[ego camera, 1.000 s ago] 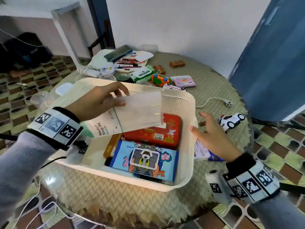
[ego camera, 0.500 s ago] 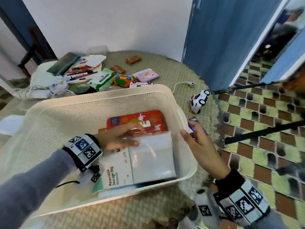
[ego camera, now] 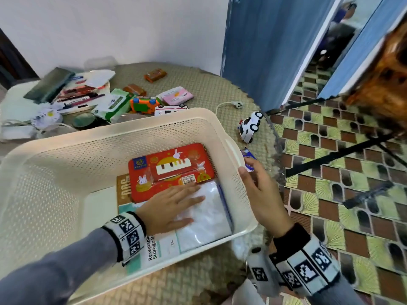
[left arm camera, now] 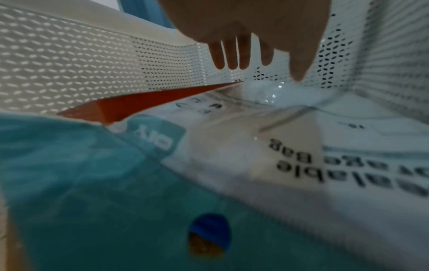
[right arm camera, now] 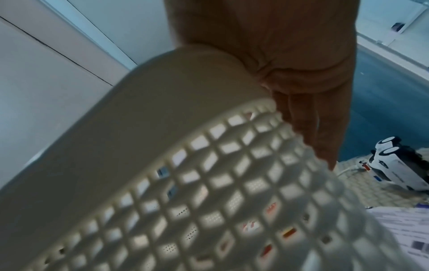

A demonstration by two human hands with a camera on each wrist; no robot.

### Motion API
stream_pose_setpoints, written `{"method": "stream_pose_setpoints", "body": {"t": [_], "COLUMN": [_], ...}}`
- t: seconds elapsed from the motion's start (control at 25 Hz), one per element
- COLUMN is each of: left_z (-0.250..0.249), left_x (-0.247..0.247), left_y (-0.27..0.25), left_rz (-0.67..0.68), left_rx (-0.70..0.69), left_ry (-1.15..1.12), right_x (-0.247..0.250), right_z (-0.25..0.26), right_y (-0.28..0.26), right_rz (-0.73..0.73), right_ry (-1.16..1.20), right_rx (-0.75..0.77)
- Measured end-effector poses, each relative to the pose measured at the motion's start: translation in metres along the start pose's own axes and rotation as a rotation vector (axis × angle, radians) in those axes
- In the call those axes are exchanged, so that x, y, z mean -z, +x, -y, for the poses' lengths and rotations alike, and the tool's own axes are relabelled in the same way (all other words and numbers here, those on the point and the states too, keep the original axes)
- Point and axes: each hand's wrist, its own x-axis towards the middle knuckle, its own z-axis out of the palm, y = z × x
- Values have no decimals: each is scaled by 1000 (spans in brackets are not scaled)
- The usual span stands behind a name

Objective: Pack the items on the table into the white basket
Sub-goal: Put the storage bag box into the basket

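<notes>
The white basket (ego camera: 66, 150) stands on the round woven table. Inside it lies a pack of resealable storage bags (ego camera: 204, 219) at the near right, beside a red tin (ego camera: 171, 170) with a piano picture. My left hand (ego camera: 174, 205) lies flat on the pack with straight fingers (left arm camera: 234, 53). My right hand (ego camera: 259, 190) rests against the outside of the basket's right wall (right arm camera: 209, 174), thumb at the rim, fingers straight down the wall. A blue card (ego camera: 247, 159) lies on the table just past that hand.
A white toy car (ego camera: 250, 126) lies right of the basket near the table edge. Behind the basket are a pink pack (ego camera: 177, 95), an orange toy (ego camera: 144, 104), a green wipes pack (ego camera: 114, 104), brown bars (ego camera: 155, 74) and pens on a plate. A blue door stands at right.
My left hand lowered the storage bag pack into the basket and flattened on top of it. My right hand moved in against the basket's right wall. The view swung right.
</notes>
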Motion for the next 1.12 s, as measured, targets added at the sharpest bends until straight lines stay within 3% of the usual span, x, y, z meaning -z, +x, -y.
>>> {"method": "stream_pose_setpoints", "body": {"t": [0.16,0.52,0.84,1.12], "left_z": [-7,-11,-15,-18], "left_x": [-19,-33,-35,-40], "left_y": [3,16,27,36], "left_rz": [211,262,133,99], "left_rx": [25,102,62,33], "left_ry": [-143,-137,-95,-124], "right_x": [-1,-3,-2,-1], "right_z": [-2,-4,-4,-7], "right_y": [0,1,0,2], "right_rz": [-31,-52,-85,-94], "right_ry": [15,16,46,60], "right_rx": [0,-19,-26,-17]}}
